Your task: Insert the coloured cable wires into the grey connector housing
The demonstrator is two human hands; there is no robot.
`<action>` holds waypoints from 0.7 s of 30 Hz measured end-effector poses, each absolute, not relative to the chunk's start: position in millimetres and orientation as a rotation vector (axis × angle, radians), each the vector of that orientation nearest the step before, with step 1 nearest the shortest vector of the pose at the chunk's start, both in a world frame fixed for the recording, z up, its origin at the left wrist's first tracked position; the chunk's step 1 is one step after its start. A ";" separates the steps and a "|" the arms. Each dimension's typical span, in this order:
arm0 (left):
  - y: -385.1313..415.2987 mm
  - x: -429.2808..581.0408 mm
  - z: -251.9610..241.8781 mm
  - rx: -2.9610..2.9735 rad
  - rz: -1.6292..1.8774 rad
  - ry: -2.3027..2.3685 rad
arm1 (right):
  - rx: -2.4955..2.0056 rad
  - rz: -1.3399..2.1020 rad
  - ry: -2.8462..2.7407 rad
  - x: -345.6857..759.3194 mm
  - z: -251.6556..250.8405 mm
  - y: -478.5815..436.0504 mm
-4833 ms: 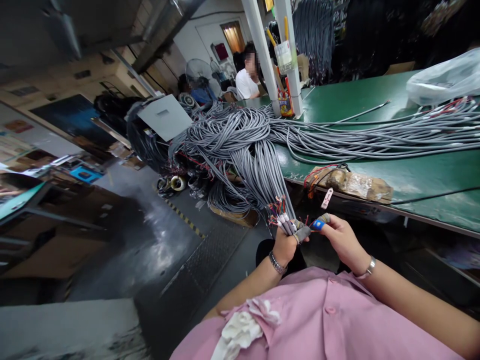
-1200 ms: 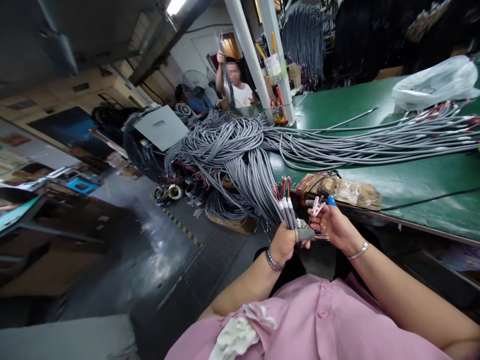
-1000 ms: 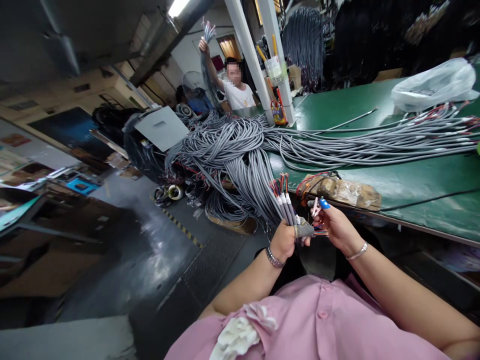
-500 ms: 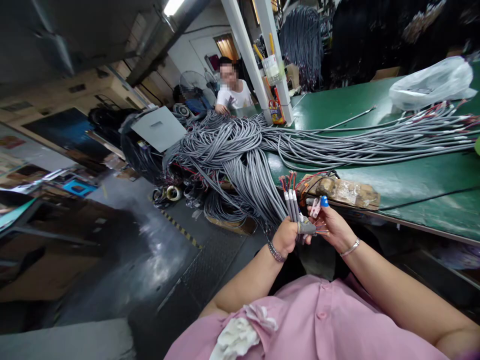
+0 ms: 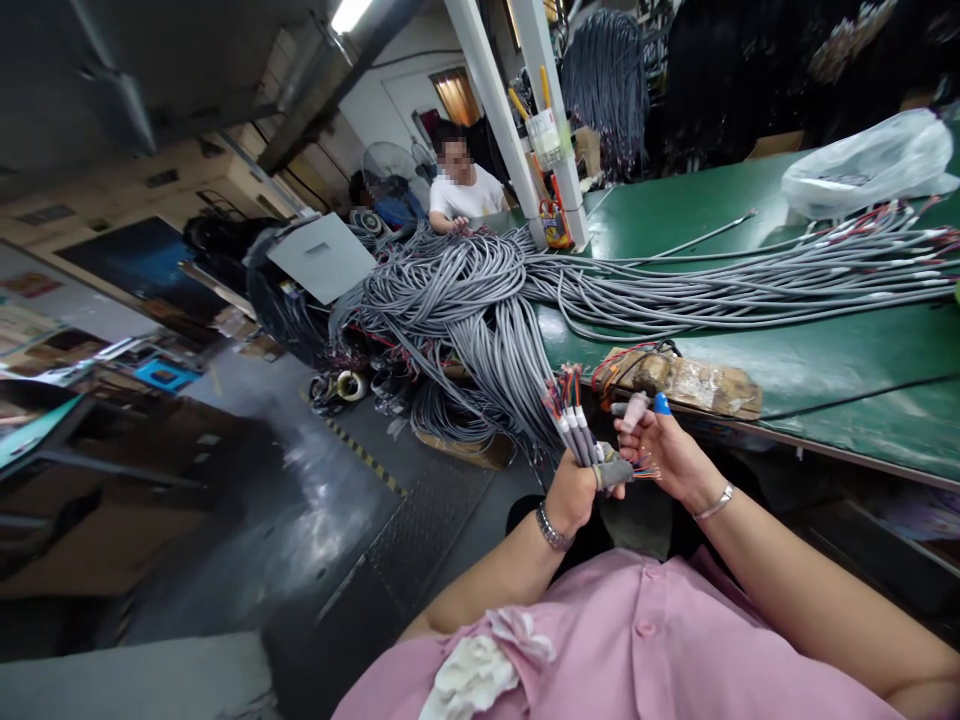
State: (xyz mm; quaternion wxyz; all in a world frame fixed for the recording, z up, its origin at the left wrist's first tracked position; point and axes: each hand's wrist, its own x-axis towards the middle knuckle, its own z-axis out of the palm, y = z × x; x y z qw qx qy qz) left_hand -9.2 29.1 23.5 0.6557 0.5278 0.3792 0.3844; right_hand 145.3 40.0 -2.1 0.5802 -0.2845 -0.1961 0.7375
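My left hand (image 5: pixel 571 498) is closed around a bundle of grey cables (image 5: pixel 576 436), whose stripped ends stand up with red, black and other coloured wires (image 5: pixel 564 388) above white bands. A grey cover (image 5: pixel 615 473) sits on its thumb. Fine coloured wire ends (image 5: pixel 646 468) stick out to the right beside that thumb. My right hand (image 5: pixel 667 450) is just right of these wires, fingers apart and partly curled, with nothing visible in it. Its thumb has a blue cover (image 5: pixel 661 403), and a finger has a pale pink wrap (image 5: pixel 636 412).
A large tangle of grey cables (image 5: pixel 457 275) lies over the green table (image 5: pixel 840 370) and hangs off its end. A taped wooden block (image 5: pixel 697 383) lies at the near edge. A plastic bag (image 5: pixel 862 165) is at the right. A person in white (image 5: pixel 469 195) sits across the table.
My right hand has moved slightly right and its thumb and wrapped finger have shifted. The coloured wire ends in my left hand are more fanned out and lean further left.
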 end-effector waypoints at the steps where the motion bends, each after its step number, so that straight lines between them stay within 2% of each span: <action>1: 25.7 -8.9 24.5 1.209 0.919 0.860 | -0.675 1.711 -0.472 145.7 -2.1 39.7; 8: 21.1 3.1 27.3 1.177 1.062 0.892 | -0.716 1.543 -0.522 143.4 -8.4 39.9; 16: 25.5 11.6 21.3 1.148 1.118 0.891 | -0.577 1.732 -0.356 140.9 -6.8 50.9; 21: 25.6 12.1 19.5 1.142 1.115 0.904 | -0.577 1.704 -0.258 138.1 -13.7 56.5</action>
